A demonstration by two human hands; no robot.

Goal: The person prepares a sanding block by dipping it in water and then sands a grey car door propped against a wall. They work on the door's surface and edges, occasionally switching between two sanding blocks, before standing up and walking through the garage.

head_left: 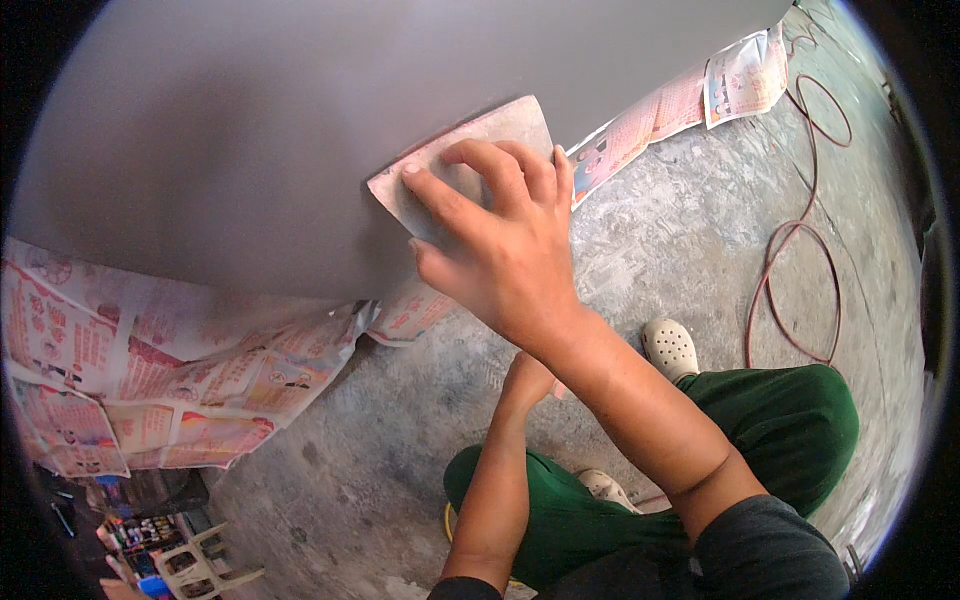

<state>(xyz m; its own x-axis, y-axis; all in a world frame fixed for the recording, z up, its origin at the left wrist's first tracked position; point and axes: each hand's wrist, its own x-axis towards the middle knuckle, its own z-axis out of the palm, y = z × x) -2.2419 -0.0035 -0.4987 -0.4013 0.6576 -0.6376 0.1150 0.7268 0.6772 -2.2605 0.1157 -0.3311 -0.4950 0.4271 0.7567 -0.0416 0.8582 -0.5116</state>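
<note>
My right hand presses a pale, stiff sheet that looks like sandpaper flat against a large matte grey panel. Its fingers are bent over the sheet, and the thumb is at the sheet's lower edge. Below, my left hand hangs between my knees, partly behind my right forearm. The left fingers look curled, and a small pinkish bit shows beside them; I cannot make out what it is.
Printed masking paper hangs along the panel's lower edge, with more masking paper at the right. A red hose loops over the stained concrete floor. A pale plastic chair and small bottles are at lower left.
</note>
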